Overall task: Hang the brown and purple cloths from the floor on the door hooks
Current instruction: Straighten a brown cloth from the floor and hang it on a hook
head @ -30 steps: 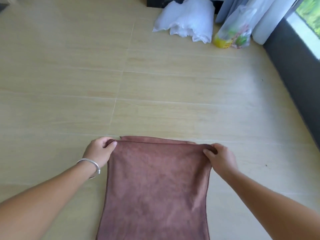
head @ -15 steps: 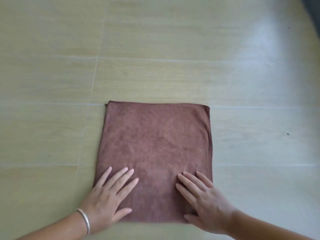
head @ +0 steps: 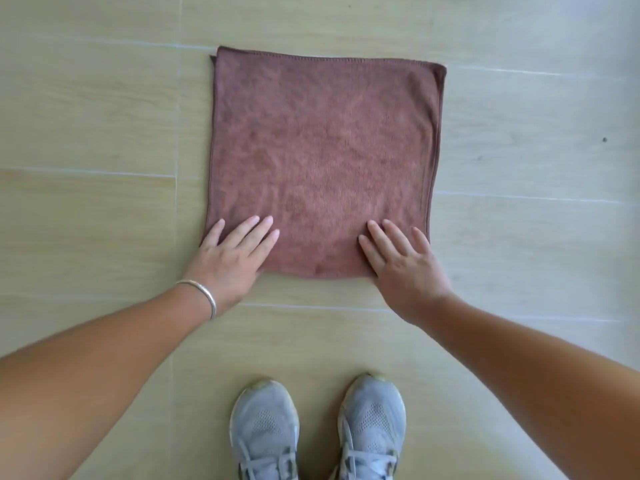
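The brown cloth (head: 322,157) lies flat on the floor as a folded square, a second layer showing along its far and right edges. My left hand (head: 230,258), with a silver bangle on the wrist, rests with straight fingers on the cloth's near left corner. My right hand (head: 401,261) lies flat on the near right corner, fingers spread. No purple cloth and no door hooks are in view.
The pale wood-look tile floor (head: 104,133) surrounds the cloth on all sides. My two grey sneakers (head: 317,431) stand just behind the cloth's near edge, between my forearms.
A second ago both hands pinched the cloth's far corners. They then let go and lay flat on its near part. The camera has tilted further down, bringing my shoes into view.
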### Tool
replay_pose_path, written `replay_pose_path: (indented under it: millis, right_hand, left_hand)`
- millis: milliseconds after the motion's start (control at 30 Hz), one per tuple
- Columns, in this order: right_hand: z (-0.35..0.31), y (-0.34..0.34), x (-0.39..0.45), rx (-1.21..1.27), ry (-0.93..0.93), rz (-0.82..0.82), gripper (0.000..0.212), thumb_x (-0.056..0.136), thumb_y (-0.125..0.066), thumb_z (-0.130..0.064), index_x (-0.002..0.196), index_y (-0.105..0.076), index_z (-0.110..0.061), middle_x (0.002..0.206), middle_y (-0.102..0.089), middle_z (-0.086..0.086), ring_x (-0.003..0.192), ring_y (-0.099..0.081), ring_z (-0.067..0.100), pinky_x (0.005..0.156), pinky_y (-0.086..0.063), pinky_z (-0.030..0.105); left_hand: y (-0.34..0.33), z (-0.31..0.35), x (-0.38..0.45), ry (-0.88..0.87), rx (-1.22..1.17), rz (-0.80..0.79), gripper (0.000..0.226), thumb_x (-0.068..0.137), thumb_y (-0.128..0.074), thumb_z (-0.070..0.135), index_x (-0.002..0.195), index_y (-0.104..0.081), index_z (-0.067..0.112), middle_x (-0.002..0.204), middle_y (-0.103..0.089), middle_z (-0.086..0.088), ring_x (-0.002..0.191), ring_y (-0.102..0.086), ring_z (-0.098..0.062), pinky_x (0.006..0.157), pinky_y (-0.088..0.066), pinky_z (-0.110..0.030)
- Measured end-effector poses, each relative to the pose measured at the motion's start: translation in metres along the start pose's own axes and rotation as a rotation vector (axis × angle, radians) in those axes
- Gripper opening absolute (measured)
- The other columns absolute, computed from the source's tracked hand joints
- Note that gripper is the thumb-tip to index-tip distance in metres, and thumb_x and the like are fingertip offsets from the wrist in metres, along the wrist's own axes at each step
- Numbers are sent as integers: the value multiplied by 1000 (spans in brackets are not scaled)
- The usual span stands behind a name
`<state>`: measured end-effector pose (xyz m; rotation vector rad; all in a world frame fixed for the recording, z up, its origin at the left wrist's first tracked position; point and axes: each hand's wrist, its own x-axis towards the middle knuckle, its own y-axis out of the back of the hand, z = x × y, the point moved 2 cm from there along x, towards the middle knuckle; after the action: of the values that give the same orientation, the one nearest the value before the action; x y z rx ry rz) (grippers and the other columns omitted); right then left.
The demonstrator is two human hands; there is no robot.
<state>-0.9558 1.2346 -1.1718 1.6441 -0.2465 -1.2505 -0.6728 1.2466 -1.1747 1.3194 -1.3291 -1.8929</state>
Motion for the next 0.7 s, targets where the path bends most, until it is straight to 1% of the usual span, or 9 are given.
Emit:
replay_pose_path:
  millis: [100, 133, 200, 267, 333, 467, 567, 633, 700]
  right_hand:
    - [10, 21, -25, -5, -3, -39, 60, 100, -24, -47, 153, -11, -21, 160, -8, 8, 147, -6, 27, 116, -11, 50]
    - [13, 33, -36, -7, 7, -42, 59, 100, -26, -45, 152, -14, -21, 159, -11, 7, 147, -8, 26, 116, -11, 49]
    - [21, 64, -57, -2, 25, -41, 53, 101, -30, -35, 151, -18, -21, 158, -16, 5, 147, -9, 24, 116, -12, 46]
    - [29, 100, -71, 33, 9, -20, 50, 97, -29, -20, 147, -24, -21, 156, -21, 1, 146, -11, 21, 117, -13, 42]
    - [39, 144, -84, 64, -22, 17, 49, 92, -27, -15, 140, -34, -22, 149, -30, -2, 144, -15, 18, 117, -15, 39]
    - [65, 238, -116, 110, -96, 73, 39, 94, -33, -14, 131, -44, -23, 139, -41, -4, 141, -20, 17, 115, -16, 36]
    - [88, 316, -146, 150, -129, 107, 32, 97, -44, -24, 128, -47, -26, 140, -41, -6, 143, -18, 16, 115, -15, 34]
    - [104, 373, -170, 197, -141, 168, 32, 96, -45, -21, 127, -50, -26, 143, -40, -6, 144, -18, 16, 114, -14, 32]
    - [120, 431, -201, 234, -146, 244, 31, 97, -43, -19, 125, -53, -27, 144, -41, -7, 143, -21, 15, 113, -17, 31]
  left_hand:
    - [17, -7, -16, 39, 82, -177, 63, 97, -44, 31, 153, -18, 19, 160, -17, 2, 146, -15, -14, 116, -15, -44]
    - [28, -10, -23, 42, 99, -219, 61, 98, -40, 32, 153, -15, 21, 160, -16, 4, 147, -12, -12, 117, -13, -40]
    - [60, -13, -34, 46, 88, -243, 58, 98, -40, 30, 152, -19, 24, 158, -22, 8, 145, -16, -9, 117, -13, -35]
    - [97, -16, -39, 49, 81, -246, 54, 97, -41, 27, 148, -27, 27, 153, -32, 11, 143, -23, -8, 116, -16, -33]
    - [142, -19, -43, 65, 86, -232, 48, 95, -42, 23, 143, -36, 29, 144, -43, 13, 137, -33, -8, 114, -21, -31]
    - [249, -30, -52, 106, 93, -204, 31, 93, -45, 25, 122, -52, 33, 120, -60, 14, 115, -54, -10, 105, -30, -28]
    - [345, -41, -64, 141, 109, -189, 24, 94, -47, 30, 116, -54, 32, 115, -62, 13, 110, -57, -13, 91, -34, -26]
    - [415, -48, -76, 167, 74, -178, 22, 94, -47, 29, 114, -56, 31, 112, -64, 11, 106, -58, -16, 80, -36, -28]
    - [488, -50, -92, 180, 6, -182, 19, 94, -46, 29, 108, -57, 33, 105, -66, 9, 99, -60, -19, 73, -39, -29]
